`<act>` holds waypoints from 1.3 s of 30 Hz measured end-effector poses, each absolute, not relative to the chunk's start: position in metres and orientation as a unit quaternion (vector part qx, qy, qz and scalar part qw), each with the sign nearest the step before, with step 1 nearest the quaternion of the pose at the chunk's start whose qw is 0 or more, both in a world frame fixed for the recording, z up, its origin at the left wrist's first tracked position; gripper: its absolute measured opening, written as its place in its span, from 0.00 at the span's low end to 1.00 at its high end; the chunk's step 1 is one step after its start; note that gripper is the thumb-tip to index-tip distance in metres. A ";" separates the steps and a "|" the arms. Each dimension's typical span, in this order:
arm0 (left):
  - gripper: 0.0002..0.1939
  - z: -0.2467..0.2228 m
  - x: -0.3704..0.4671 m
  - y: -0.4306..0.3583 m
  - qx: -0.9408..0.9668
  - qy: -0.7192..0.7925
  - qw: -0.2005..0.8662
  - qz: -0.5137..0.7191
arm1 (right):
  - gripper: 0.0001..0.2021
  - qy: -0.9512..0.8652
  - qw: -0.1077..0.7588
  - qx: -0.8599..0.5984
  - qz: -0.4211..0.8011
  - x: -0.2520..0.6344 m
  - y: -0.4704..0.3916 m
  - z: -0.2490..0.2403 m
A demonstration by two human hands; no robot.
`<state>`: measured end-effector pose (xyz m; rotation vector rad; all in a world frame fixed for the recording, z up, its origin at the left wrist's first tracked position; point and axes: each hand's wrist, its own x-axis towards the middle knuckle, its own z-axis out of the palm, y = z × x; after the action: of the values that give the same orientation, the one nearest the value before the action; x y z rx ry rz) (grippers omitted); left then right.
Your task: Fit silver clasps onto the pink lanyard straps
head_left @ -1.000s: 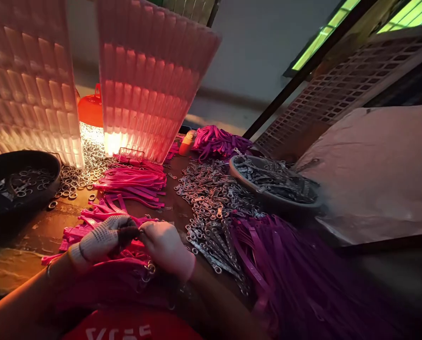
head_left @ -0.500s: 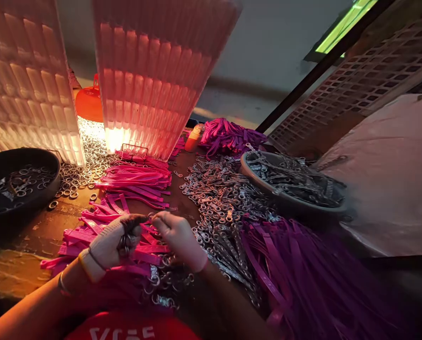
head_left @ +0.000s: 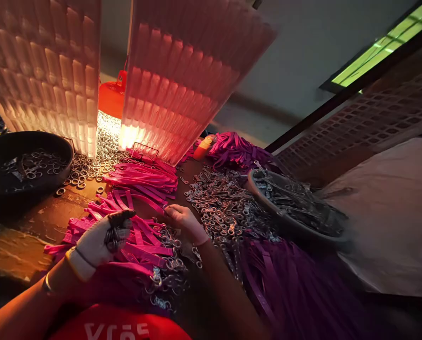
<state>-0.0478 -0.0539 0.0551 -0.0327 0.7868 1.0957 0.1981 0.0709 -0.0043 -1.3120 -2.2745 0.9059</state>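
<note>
My left hand (head_left: 97,243), in a white glove with dark fingertips, is closed around several small metal rings (head_left: 114,236) over a pile of pink straps (head_left: 143,236). To its right, my right hand (head_left: 186,221) pinches the end of one pink strap (head_left: 149,201) that stretches away to the left. Whether a ring sits between those fingertips is too small to tell. Loose metal clasps (head_left: 170,245) lie below and beside the right wrist.
A dark bowl (head_left: 67,167) with rings stands left, near loose rings (head_left: 80,175) under a red lamp (head_left: 111,100) between translucent corrugated panels (head_left: 172,89). On the right are a heap of metal clasps (head_left: 220,203), a grey basin (head_left: 255,189) and purple straps (head_left: 285,278).
My hands have come apart. The right one has moved forward to the end of a pink strap; the left has drawn back, still holding rings. The whole view has shifted slightly.
</note>
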 end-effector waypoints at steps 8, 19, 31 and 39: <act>0.10 0.052 -0.019 -0.067 -0.014 0.325 0.826 0.460 | 0.15 -0.648 0.332 -0.393 0.562 0.188 0.002 0.065; 0.08 0.028 -0.049 -0.028 0.024 0.304 0.795 0.524 | 0.15 -0.672 0.237 -0.402 0.575 0.192 -0.091 0.096; 0.06 0.029 -0.074 -0.016 0.142 0.427 0.751 0.483 | 0.10 -0.700 0.171 -0.325 0.612 0.158 -0.136 0.079; 0.10 0.054 -0.074 -0.025 0.318 0.443 0.696 0.467 | 0.12 -0.801 0.321 -0.379 0.335 0.154 -0.092 0.088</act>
<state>-0.0744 -0.0254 0.0538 0.7083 0.9880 1.0417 0.1543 -0.0917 0.0877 -0.9954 -2.1039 0.8803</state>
